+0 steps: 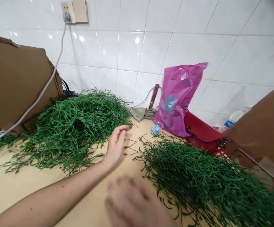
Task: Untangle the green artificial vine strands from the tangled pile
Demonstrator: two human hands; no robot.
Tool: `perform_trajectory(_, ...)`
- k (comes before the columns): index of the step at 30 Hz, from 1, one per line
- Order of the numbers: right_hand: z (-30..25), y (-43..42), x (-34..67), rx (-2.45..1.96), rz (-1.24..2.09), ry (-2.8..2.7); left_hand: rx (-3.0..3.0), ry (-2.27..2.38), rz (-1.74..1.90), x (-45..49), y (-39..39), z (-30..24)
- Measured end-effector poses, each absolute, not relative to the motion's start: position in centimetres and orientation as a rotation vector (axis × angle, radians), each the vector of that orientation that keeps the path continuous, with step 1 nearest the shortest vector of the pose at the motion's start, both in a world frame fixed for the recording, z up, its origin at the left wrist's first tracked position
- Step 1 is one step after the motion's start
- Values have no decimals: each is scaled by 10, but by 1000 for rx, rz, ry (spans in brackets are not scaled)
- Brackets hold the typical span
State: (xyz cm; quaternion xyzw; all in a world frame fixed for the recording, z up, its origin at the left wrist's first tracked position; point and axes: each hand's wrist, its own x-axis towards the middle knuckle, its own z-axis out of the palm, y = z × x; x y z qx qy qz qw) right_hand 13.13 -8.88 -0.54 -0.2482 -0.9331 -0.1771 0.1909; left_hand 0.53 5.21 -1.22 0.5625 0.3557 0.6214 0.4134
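Note:
My left hand (115,144) is at the middle of the table, its fingers loosely bent and the thumb apart from them, with nothing visible in it. Just right of it lie a few loose thin green stems (131,146). Beyond and left of that hand spreads a large heap of green stems (80,116) with small bud-like tips. Nearer the front, my right hand (132,201) is smeared by motion, so its fingers and anything in them cannot be made out. A second pile of green stems (198,173) lies to its right.
At the back stand a purple plastic bag (177,97), a small clear cup of blue and white pieces (156,129) and a red bag (198,129). Cardboard boxes (16,82) flank both sides. A white cable (46,85) hangs from a wall socket (67,11) across the left side.

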Motion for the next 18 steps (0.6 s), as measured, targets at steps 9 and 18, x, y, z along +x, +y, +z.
perform_trajectory(9,-11,1,152,-1689,-182,-2542,2168,874,1381,8,29,-4)
perform_trajectory(18,-23,-5,190,-1798,-557,-2522,2542,626,817,28,3,-21)
